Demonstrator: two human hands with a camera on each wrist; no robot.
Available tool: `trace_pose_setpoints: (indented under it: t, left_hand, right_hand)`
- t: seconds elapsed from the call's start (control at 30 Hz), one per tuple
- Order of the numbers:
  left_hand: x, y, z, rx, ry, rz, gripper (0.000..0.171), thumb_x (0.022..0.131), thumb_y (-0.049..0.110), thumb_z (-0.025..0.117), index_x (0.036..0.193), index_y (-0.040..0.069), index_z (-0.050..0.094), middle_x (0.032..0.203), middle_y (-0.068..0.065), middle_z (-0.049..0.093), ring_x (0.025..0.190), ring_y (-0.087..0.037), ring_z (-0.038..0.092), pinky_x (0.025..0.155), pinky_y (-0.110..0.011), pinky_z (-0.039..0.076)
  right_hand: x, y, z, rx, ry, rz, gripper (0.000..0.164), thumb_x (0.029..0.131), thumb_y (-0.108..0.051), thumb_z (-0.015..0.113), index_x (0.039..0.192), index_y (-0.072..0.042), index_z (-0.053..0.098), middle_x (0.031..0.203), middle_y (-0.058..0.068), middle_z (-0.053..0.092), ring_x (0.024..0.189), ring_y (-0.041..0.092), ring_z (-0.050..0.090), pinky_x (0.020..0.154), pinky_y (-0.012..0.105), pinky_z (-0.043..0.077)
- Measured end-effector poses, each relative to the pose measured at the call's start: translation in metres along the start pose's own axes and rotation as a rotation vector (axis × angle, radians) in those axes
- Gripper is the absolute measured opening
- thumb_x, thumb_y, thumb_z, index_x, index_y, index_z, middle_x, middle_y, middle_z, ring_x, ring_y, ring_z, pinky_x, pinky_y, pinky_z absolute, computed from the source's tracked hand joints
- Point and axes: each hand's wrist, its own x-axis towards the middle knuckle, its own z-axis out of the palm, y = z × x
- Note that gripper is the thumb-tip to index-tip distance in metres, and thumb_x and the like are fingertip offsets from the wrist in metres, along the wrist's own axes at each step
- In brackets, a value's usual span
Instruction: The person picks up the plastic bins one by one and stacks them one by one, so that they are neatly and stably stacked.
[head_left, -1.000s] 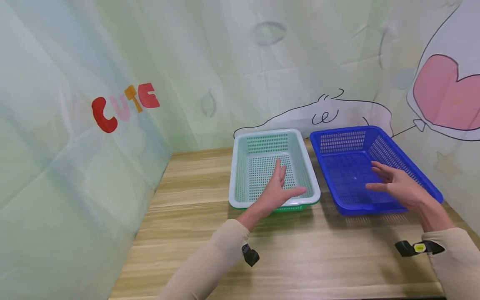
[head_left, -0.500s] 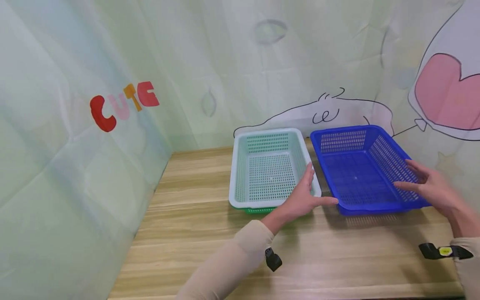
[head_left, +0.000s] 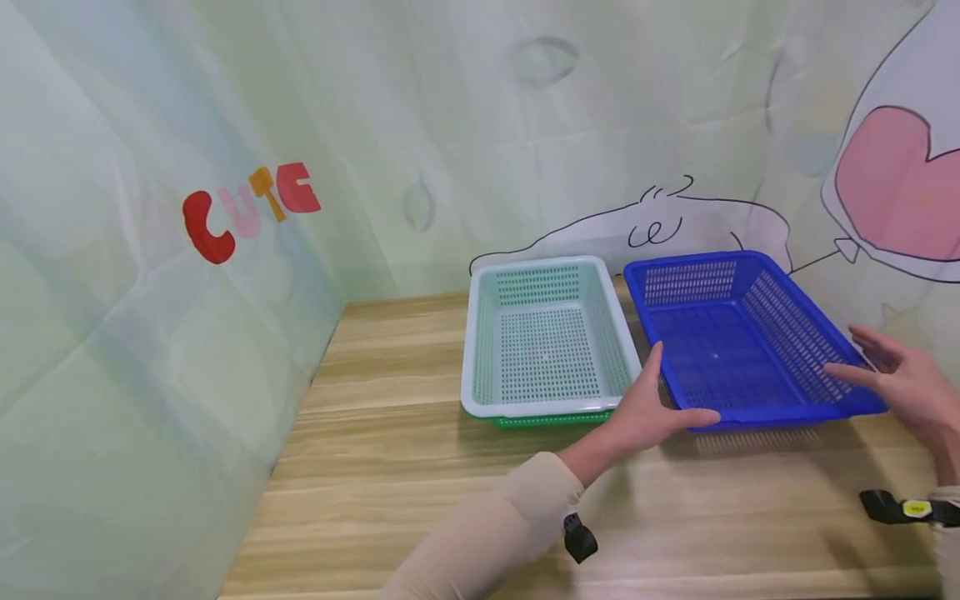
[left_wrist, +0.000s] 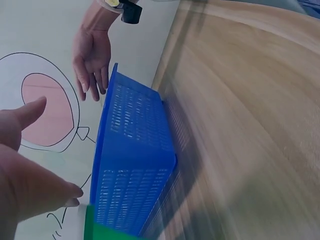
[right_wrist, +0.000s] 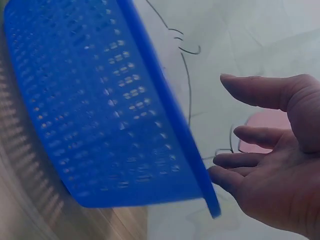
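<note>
The blue basket sits on the desk beside the pale basket. The left hand and right hand are near its two sides, thumbs spread from fingers, pinching nothing. Hands seem in place; I think gripping it is not done yet.

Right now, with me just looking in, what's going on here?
A person has both hands at the blue basket: the left hand by its near left corner, the right hand by its right side near the front. Both hands are open and neither grips it; whether they touch the rim is hard to tell. The pale green basket stands to the left on the wooden table, with darker green showing under its front rim.
</note>
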Motion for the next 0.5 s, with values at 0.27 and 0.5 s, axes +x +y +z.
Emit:
trace_pose_setpoints:
  t: [0.27,0.5]
  left_hand:
    - [0.000,-0.008,0.016,0.022,0.009,-0.004,0.107,0.084,0.040,0.081,0.162,0.019,0.011,0.165,0.002,0.015,0.148,-0.014,0.021,0.115,-0.036,0.029]
    - [0.000,-0.024,0.028,0.061,-0.006,0.033,0.110,0.084,0.040,0.081,0.162,0.016,0.008,0.165,-0.003,0.017,0.148,-0.016,0.021,0.115,-0.033,0.028]
  right_hand:
    - [0.012,0.056,-0.008,-0.024,0.153,0.090,0.085,0.100,-0.044,0.057,0.162,-0.016,0.006,0.163,0.026,0.001,0.147,0.048,0.002,0.112,0.070,0.008]
    - [0.008,0.073,-0.001,-0.062,0.158,0.105,0.082,0.099,-0.050,0.056,0.162,-0.024,0.011,0.163,0.025,0.001,0.144,0.053,0.002,0.105,0.077,0.014]
